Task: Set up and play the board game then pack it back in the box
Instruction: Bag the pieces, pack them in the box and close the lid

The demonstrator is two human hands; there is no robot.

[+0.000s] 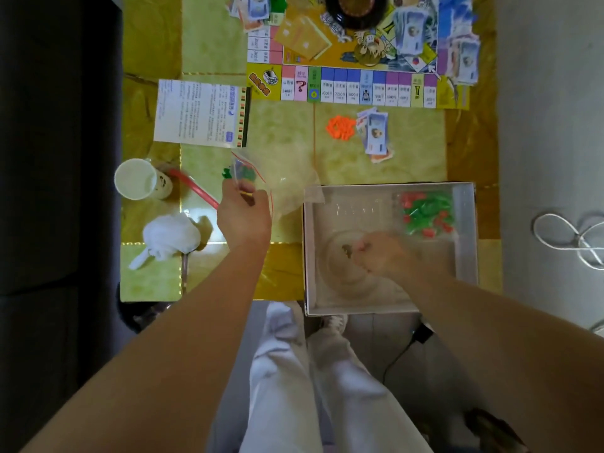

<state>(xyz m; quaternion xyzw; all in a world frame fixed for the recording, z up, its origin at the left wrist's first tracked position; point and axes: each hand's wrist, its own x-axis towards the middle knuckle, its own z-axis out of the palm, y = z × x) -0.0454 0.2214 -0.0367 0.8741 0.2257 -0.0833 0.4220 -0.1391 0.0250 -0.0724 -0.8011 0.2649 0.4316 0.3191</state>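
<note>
The game board (359, 86) lies open at the far side of the table, with play money (464, 60) and cards on it. My left hand (243, 214) pinches a clear zip bag (261, 178) with green pieces in it, left of the open white box (470, 223). My right hand (382, 253) is inside the box, blurred, fingers curled around something small I cannot make out. A bag of red and green pieces (428, 214) lies in the box's far right corner. An orange pile of pieces (341, 127) and a small stack of play money (376, 134) sit near the board.
A printed rule sheet (202, 112) lies at the left. A white paper cup (140, 179), a red straw (196, 189) and a crumpled white tissue (170, 237) sit near the left edge. A white cord (572, 237) lies on the floor at right. My legs are below the table.
</note>
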